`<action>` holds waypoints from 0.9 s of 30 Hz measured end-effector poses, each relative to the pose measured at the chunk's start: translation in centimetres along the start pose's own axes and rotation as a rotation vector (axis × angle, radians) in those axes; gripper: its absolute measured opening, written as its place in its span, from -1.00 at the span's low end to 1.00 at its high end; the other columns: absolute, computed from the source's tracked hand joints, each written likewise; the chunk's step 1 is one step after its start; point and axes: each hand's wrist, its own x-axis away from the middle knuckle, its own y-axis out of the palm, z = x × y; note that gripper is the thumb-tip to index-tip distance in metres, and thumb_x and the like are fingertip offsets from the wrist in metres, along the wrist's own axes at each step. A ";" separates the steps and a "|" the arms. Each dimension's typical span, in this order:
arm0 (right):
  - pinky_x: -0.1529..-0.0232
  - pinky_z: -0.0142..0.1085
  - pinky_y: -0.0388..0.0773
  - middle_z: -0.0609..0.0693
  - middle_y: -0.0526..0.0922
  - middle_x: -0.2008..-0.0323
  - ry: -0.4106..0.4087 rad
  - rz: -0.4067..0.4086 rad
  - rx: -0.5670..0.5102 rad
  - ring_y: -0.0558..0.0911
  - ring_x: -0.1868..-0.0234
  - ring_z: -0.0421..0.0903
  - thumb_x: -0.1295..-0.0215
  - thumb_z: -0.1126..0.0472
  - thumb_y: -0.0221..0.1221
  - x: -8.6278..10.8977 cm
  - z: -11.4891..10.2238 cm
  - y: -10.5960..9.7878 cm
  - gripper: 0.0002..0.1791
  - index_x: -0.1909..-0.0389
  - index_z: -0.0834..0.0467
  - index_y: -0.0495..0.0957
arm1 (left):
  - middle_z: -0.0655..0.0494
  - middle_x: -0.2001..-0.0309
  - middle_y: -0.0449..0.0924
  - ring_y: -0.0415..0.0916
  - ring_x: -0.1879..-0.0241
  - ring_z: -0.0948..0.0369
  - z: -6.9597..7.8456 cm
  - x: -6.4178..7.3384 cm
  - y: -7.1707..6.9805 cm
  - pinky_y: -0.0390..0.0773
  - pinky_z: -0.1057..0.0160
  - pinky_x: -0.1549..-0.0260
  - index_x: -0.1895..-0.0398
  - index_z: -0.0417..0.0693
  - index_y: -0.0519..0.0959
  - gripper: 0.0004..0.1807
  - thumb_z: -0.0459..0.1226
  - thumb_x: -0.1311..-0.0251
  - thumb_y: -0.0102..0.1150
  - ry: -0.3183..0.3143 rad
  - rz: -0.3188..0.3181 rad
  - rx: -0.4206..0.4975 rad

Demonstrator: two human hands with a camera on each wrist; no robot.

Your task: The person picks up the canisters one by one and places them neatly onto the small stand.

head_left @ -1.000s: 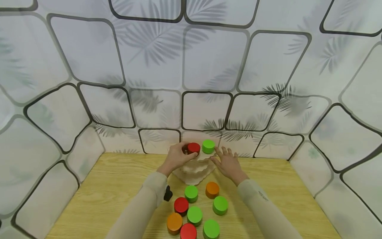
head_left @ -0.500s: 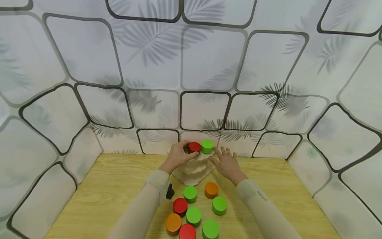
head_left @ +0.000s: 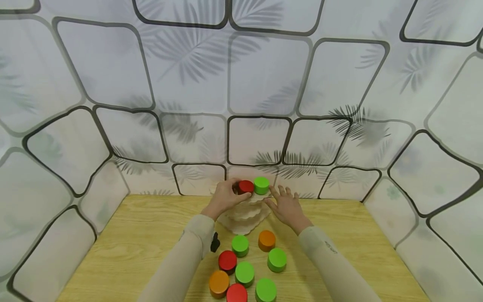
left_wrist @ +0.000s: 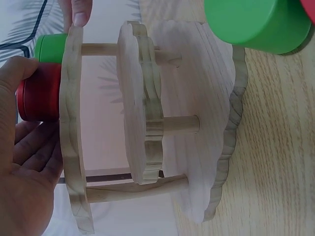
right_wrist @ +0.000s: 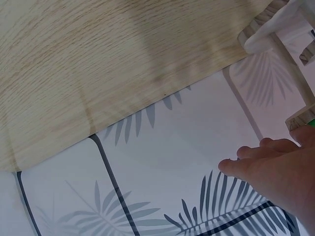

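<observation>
A wooden stand point(left_wrist: 135, 103) with three scalloped tiers on dowel posts stands at the back of the table. On its top tier, a red cylinder block point(head_left: 246, 186) sits right beside a green cylinder block point(head_left: 261, 185). My left hand point(head_left: 223, 197) holds the red block from its left side, thumb in front and a finger along its side. To the right of the green block, my right hand point(head_left: 287, 207) has its fingers spread, with the fingertips at the top tier's edge. Part of this hand point(right_wrist: 280, 167) shows from behind in the right wrist view.
In front of the stand, several loose blocks lie on the wood-grain table point(head_left: 143, 235): green point(head_left: 240, 245), orange point(head_left: 266, 240) and red point(head_left: 227, 261) ones. A patterned curtain point(head_left: 260, 142) hangs close behind the stand and at both sides.
My left hand has shifted the red block slightly right, closing the small gap to the green block. The right hand keeps its place at the stand.
</observation>
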 end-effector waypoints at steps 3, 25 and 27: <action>-0.46 0.51 0.13 0.40 0.21 -0.58 0.001 -0.002 0.003 0.19 -0.58 0.48 -0.65 -0.26 -0.09 0.0 0.0 0.0 -0.23 -0.66 0.10 0.18 | -0.06 0.23 0.74 0.53 0.33 0.19 0.2 0.1 0.0 0.53 0.32 0.32 -0.09 -0.24 0.68 -0.49 -0.10 -0.19 0.53 -0.006 -0.005 -0.006; -0.46 0.51 0.14 0.38 0.24 -0.58 -0.007 0.011 0.009 0.21 -0.57 0.48 -0.64 -0.27 -0.08 -0.1 0.2 0.2 -0.23 -0.65 0.10 0.20 | -0.03 0.24 0.73 0.51 0.33 0.19 0.0 0.2 0.3 0.51 0.29 0.30 -0.09 -0.20 0.70 -0.50 -0.07 -0.21 0.53 0.012 0.014 -0.013; -0.46 0.50 0.14 0.38 0.24 -0.58 -0.006 0.015 0.006 0.21 -0.57 0.48 -0.64 -0.27 -0.08 -0.1 0.2 0.3 -0.23 -0.65 0.10 0.20 | -0.03 0.23 0.74 0.53 0.32 0.17 -0.1 0.2 0.4 0.52 0.28 0.30 -0.08 -0.20 0.70 -0.51 -0.08 -0.21 0.54 0.016 0.018 -0.012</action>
